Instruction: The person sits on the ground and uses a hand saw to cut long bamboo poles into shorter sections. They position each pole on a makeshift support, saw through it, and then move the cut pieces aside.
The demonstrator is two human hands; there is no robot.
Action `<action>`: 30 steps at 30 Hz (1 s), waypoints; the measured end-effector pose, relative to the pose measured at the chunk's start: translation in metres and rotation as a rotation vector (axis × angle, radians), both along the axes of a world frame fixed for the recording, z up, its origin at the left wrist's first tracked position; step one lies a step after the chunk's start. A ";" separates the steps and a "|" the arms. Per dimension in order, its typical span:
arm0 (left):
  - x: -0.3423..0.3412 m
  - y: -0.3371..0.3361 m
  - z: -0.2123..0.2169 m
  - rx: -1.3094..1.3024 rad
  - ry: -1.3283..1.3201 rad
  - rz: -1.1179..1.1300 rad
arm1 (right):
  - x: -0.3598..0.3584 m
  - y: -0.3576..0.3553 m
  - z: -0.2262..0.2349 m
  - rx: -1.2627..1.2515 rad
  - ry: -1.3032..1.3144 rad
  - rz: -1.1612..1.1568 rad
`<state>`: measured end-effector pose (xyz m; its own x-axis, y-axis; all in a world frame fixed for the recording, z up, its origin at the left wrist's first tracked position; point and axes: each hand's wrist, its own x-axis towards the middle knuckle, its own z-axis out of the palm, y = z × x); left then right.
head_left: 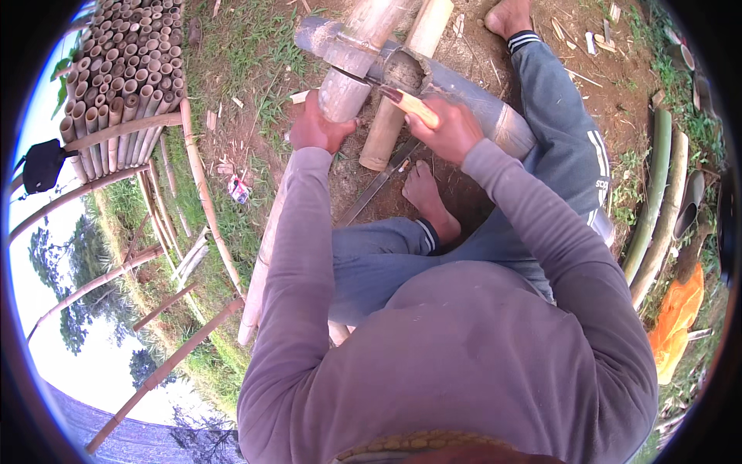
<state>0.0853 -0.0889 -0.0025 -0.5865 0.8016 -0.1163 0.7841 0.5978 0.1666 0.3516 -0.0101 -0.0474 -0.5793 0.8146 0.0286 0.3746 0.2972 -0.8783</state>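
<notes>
My left hand (321, 127) is closed round the near end of a pale bamboo pole (345, 94). That pole leans over a thick grey bamboo log (475, 97) lying crosswise on the ground. In my right hand (452, 130) is the light wooden handle of a knife (413, 107). Its thin dark blade points left and touches the pole just beyond my left hand. A second bamboo piece (382, 135) runs beneath the log, close to the knife. Between my feet and the bamboo lies a long flat metal blade (379, 185).
My bare feet (429, 193) flank the log. Cut bamboo tubes (127, 69) are stacked on a rack at the far left, with a black bag (42, 165) hanging beside it. Green and tan poles (651, 193) and an orange cloth (679, 321) lie at right. Chips litter the soil.
</notes>
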 end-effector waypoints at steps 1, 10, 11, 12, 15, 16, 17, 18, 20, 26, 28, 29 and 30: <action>0.017 -0.004 -0.006 -0.013 -0.028 -0.034 | -0.026 0.021 -0.008 -0.039 -0.057 -0.054; 0.021 -0.058 0.072 0.169 -0.062 -0.028 | 0.059 -0.017 -0.003 0.204 -0.048 0.036; 0.024 -0.068 0.085 0.188 -0.082 -0.017 | 0.045 -0.015 0.017 0.362 0.012 0.055; 0.028 -0.076 0.100 0.221 -0.055 -0.063 | 0.025 -0.016 0.040 0.307 0.150 0.097; 0.048 -0.078 0.138 0.213 -0.006 -0.131 | -0.049 -0.021 0.105 -0.173 0.565 0.148; 0.048 -0.083 0.134 0.283 0.001 -0.169 | -0.067 -0.018 0.127 -0.367 0.597 0.244; 0.053 -0.092 0.142 0.212 0.006 -0.165 | -0.082 -0.015 0.141 -0.578 0.602 0.330; 0.056 -0.109 0.139 0.301 -0.047 -0.183 | -0.093 -0.012 0.140 -0.543 0.500 0.347; 0.059 -0.172 0.154 0.626 0.242 -0.034 | -0.093 -0.011 0.146 -0.462 0.405 0.343; 0.015 -0.431 0.057 1.632 0.271 1.490 | -0.090 -0.030 0.193 -0.481 0.441 0.358; 0.001 -0.468 0.018 2.247 -0.411 1.545 | -0.087 -0.039 0.219 -0.448 0.472 0.376; 0.001 -0.463 0.020 2.353 -0.623 1.474 | -0.080 -0.047 0.228 -0.421 0.477 0.381; 0.002 -0.455 0.023 2.447 -0.839 1.387 | -0.073 -0.053 0.235 -0.395 0.482 0.385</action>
